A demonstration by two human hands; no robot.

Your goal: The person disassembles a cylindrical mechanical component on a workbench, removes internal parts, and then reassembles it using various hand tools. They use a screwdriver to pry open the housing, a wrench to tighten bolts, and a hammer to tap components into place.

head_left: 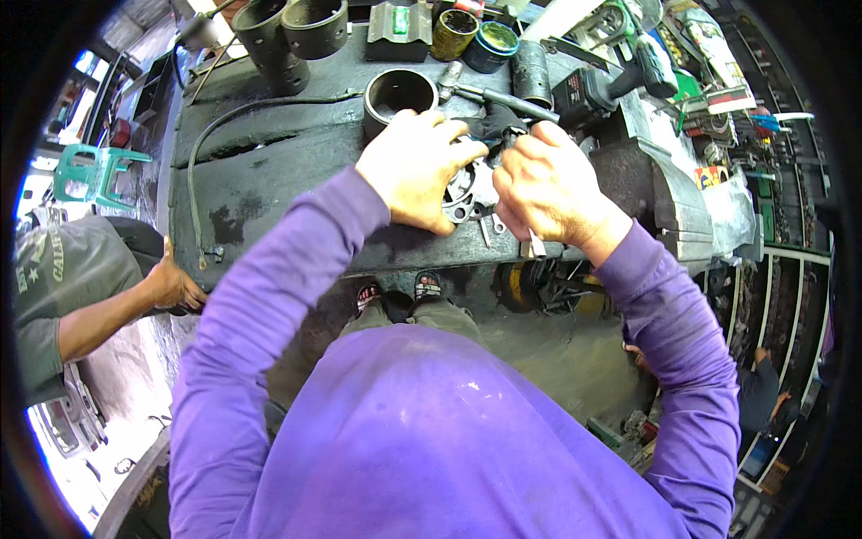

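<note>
My left hand curves its fingers and thumb round a round silver metal part with several holes in its rim, which lies on the dark workbench. My right hand is closed in a fist just right of that part. Below the fist sticks out the flat pale end of a metal tool; the fingers cover the rest, so its kind is hidden. Between the hands, a small spanner lies on the bench. Beyond them is a hammer, beside an open dark metal cylinder.
More metal cylinders and open cans stand at the back. A cordless drill is at the back right. A thin hose curves across the bench's left. Another person's hand is at the bench's left edge.
</note>
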